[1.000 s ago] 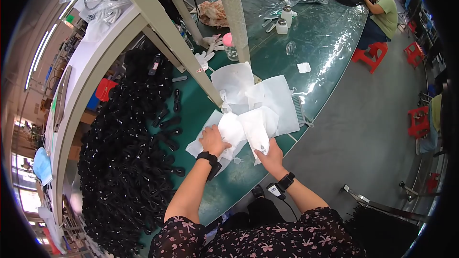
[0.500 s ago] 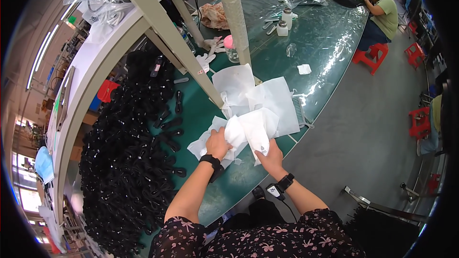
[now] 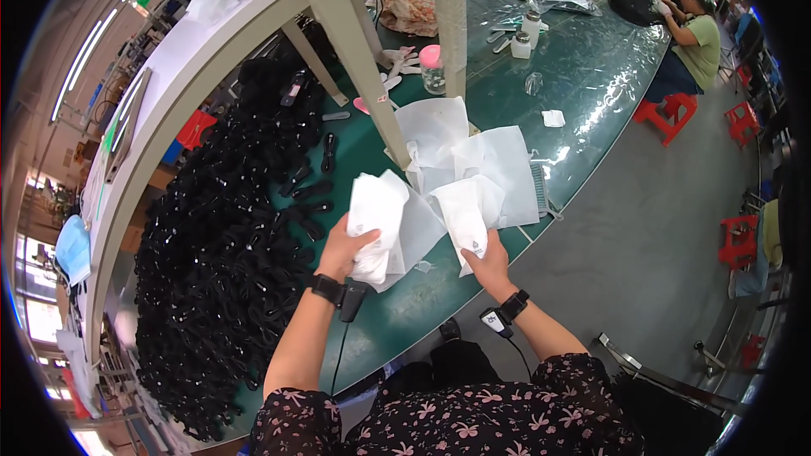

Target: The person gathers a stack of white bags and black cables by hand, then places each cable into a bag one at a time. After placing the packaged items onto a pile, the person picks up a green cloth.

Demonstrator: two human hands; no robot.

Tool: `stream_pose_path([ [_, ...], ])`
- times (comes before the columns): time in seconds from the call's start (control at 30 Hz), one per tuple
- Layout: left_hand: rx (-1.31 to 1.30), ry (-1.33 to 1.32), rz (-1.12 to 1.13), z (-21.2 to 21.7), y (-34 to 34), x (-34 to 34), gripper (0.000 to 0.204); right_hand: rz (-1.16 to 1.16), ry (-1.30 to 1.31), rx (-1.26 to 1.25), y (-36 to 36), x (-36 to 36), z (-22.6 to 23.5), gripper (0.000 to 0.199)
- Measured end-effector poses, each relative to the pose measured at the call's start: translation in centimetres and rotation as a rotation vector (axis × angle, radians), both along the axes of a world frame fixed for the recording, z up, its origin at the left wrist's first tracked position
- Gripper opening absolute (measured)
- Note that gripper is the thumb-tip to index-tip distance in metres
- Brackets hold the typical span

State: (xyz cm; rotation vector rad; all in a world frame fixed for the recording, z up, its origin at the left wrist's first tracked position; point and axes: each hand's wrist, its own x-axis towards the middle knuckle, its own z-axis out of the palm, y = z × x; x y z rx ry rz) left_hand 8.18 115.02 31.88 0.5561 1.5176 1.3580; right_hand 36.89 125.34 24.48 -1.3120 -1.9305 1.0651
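Observation:
My left hand (image 3: 340, 249) is closed on a stack of folded white tissues (image 3: 374, 215), raised above the green table with the thumb lying across its face. To its right, my right hand (image 3: 488, 263) pinches the lower end of another folded white tissue (image 3: 463, 218), which has a small dark print near the thumb. Thin white translucent sheets (image 3: 505, 173) lie spread under and behind both, some overlapping. A wristband with a small device and cable is on each wrist.
A large heap of black cords (image 3: 224, 279) covers the table's left part. Shelf posts (image 3: 353, 42) rise just beyond the sheets. A pink-lidded jar (image 3: 432, 72) and white bottles (image 3: 521, 45) stand farther back. A co-worker (image 3: 694, 34) sits at the far right, by red stools (image 3: 667, 116).
My left hand has moved left and lifted the stack of white tissues away from the other one. My right hand keeps its pinch. The view has shifted slightly.

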Motion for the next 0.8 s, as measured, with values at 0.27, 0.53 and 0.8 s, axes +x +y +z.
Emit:
stream_pose_path([
  [0.27, 0.131, -0.277, 0.143, 0.3, -4.7, 0.9, 0.057, 0.122, 0.142, 0.060, -0.7, -1.8, 1.7, 0.044],
  [0.53, -0.278, 0.733, -0.094, -5.9, 1.6, 6.7, 0.060, 0.180, -0.090, 0.067, -1.4, -4.5, 0.4, 0.044],
  [0.8, -0.125, 0.405, 0.058, -5.4, -1.5, 4.7, 0.061, 0.209, -0.099, 0.022, -0.8, -4.6, 0.9, 0.043],
])
